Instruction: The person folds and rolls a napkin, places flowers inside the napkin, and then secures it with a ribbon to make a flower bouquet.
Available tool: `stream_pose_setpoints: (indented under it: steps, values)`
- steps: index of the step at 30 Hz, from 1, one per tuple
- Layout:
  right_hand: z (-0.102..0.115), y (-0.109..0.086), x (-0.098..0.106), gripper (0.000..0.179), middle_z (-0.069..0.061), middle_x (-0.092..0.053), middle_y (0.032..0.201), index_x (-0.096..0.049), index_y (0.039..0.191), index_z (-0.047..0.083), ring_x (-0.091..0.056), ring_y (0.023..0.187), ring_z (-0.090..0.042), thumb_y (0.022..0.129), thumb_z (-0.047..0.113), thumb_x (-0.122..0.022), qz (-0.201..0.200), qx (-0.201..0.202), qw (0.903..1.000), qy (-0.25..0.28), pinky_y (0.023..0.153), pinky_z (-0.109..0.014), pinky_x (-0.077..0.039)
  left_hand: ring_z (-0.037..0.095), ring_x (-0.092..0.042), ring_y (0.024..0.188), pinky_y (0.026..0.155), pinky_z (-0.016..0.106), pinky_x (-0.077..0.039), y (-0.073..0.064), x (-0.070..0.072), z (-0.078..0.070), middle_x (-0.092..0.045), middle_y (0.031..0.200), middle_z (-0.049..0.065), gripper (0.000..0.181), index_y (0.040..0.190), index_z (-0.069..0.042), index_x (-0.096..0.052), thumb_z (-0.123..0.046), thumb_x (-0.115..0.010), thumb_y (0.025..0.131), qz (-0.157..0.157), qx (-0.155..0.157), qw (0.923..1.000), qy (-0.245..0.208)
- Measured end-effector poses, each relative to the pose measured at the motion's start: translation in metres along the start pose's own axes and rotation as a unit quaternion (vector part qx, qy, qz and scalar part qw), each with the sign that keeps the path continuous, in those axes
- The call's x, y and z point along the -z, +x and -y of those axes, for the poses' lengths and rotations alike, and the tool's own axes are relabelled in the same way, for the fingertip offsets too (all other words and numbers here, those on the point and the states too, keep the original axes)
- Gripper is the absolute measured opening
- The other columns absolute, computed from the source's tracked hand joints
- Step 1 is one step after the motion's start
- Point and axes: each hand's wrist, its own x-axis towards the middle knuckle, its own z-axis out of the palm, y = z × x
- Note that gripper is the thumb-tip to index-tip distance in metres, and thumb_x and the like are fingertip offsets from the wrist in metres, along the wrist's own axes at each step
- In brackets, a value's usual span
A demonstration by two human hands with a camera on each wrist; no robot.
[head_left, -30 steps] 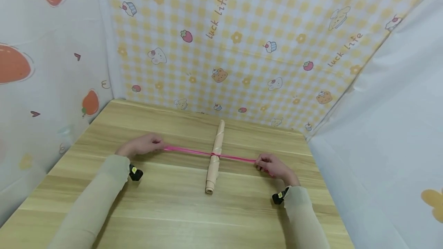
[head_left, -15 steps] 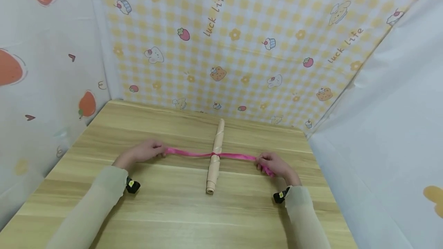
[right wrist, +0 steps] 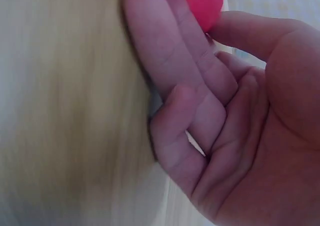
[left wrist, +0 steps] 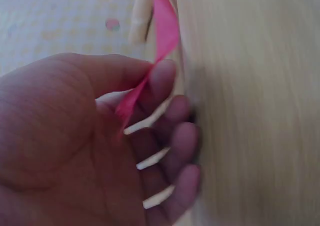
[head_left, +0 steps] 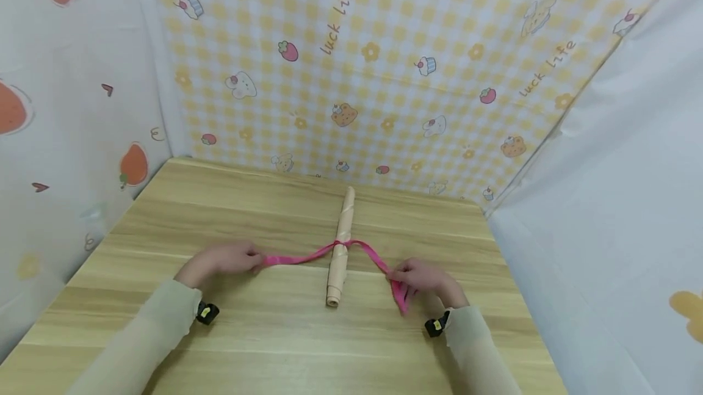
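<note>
A rolled tube of tan paper [head_left: 337, 276] lies lengthwise on the table, pointing toward the back wall. Round its middle goes a pink ribbon [head_left: 374, 256], crossed or knotted on top, with one tail out to each side. The left tail's end is pinched between thumb and index finger of my left hand [head_left: 233, 258]; in the left wrist view the ribbon [left wrist: 166, 33] passes between them. My right hand [head_left: 424, 276] pinches the other tail, whose loose end hangs below the fingers. Only a bit of ribbon [right wrist: 206, 7] shows beside the thumb in the right wrist view.
The wooden tabletop [head_left: 274, 346] extends around the roll to both sides and the front. Behind it rises a yellow checked backdrop [head_left: 395, 96]. A white printed sheet [head_left: 82, 138] stands on the left, a plain white one [head_left: 620, 212] on the right.
The ribbon was taut and straight; now both tails hang slack and curve. Both hands have come nearer to me, and the right hand also moved inward toward the roll. The roll stays put.
</note>
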Motion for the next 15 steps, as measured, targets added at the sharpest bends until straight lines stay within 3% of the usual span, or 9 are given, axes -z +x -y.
stream_pose_setpoints:
  steps: [4, 9, 15]
  values:
    - [0.012, 0.001, -0.018, 0.041, -0.010, -0.076, 0.070, -0.073, 0.089, 0.000, -0.071, 0.055, -0.014, 0.113, 0.028, -0.055, 0.010, -0.009, 0.9999, 0.010, 0.055, -0.028, -0.060, 0.010, -0.035, 0.057, 0.056, 0.028, -0.030, -0.005, -0.016, -0.023, -0.043, 0.063, -0.008, 0.038, 0.071, -0.014, -0.061, -0.027, -0.056, 0.106, 0.014, 0.020, 0.9991, 0.034]
    - [0.025, 0.006, -0.037, 0.039, -0.012, -0.077, 0.072, -0.076, 0.089, 0.001, -0.070, 0.054, -0.014, 0.112, 0.026, -0.057, 0.035, -0.005, 0.9994, 0.004, 0.055, -0.027, -0.059, 0.010, -0.033, 0.055, 0.055, 0.029, -0.025, -0.010, -0.036, -0.045, -0.042, 0.057, -0.009, 0.038, 0.064, -0.013, -0.066, -0.026, -0.061, 0.100, 0.054, 0.046, 0.9960, 0.054]
    - [0.035, 0.012, -0.053, 0.041, -0.012, -0.076, 0.070, -0.073, 0.084, 0.001, -0.069, 0.052, -0.015, 0.112, 0.025, -0.056, 0.049, 0.007, 0.9987, -0.010, 0.052, -0.026, -0.058, 0.010, -0.036, 0.052, 0.056, 0.030, -0.027, -0.009, -0.062, -0.074, -0.046, 0.053, -0.009, 0.047, 0.060, -0.015, -0.069, -0.029, -0.063, 0.104, 0.087, 0.048, 0.9920, 0.077]
